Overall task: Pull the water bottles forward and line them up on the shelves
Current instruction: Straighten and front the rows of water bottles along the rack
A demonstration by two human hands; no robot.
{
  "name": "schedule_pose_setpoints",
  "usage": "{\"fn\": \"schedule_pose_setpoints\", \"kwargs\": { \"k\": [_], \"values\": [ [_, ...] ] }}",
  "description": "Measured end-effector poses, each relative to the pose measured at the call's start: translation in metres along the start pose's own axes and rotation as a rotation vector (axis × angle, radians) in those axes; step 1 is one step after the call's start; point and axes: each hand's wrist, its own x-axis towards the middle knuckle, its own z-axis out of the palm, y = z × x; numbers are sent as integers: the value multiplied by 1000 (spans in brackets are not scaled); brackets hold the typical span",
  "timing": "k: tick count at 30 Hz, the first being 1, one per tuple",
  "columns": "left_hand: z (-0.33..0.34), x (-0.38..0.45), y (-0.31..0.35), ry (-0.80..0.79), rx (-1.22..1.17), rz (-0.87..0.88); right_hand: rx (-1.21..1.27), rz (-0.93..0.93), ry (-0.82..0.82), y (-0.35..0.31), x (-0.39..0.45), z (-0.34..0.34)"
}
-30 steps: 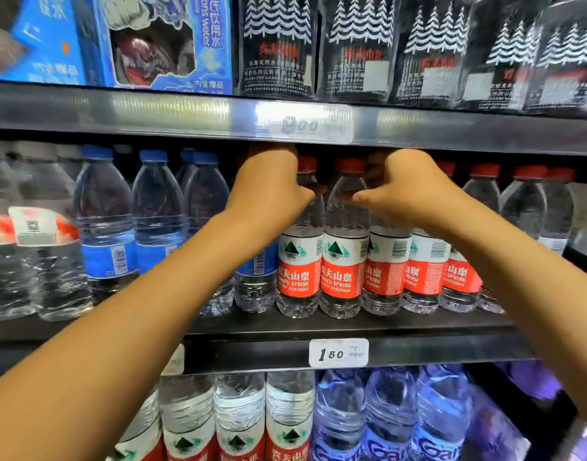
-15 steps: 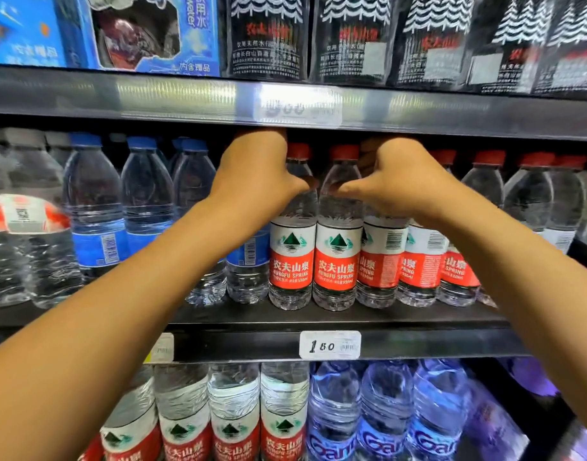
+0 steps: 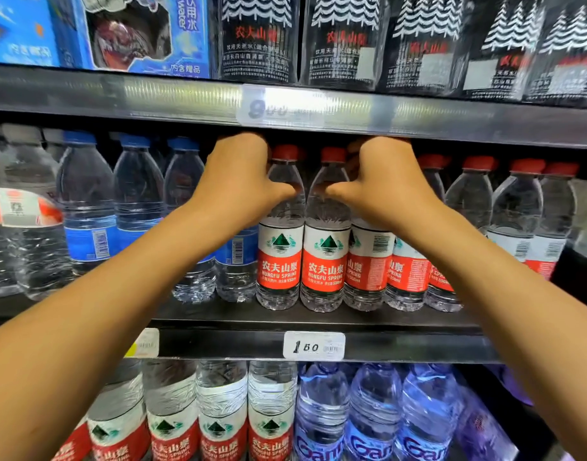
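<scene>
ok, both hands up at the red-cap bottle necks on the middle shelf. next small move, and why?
Probably draw both hands toward the shelf lip. The left hand and right hand reach over the necks flanking two red-cap bottles that face label-forward, while the bottles under the right hand show barcodes and turned labels. What the fingers hold behind is hidden, so pull gently.

We note bright overhead light; glare washes the upper price strip (image 3: 282,106). Above it packs blur; beneath it, deep shadow.
</scene>
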Motion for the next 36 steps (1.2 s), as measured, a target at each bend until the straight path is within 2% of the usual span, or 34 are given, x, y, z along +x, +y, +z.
{"fn": "schedule_pose_setpoints", "kwargs": {
  "k": [8,28,33,36],
  "values": [
    [1,-4,3,62,13,13,70,-7,-19,6,2,1],
    [-3,-2,3,-39,-44,-19,55,-18,86,3,-6,6],
    [2,-7,4,53,11,-14,31,-43,120,5,-11,4],
    [9,-19,8,195,30,41,106,-81,234,18,-24,-1]
  ]
}}
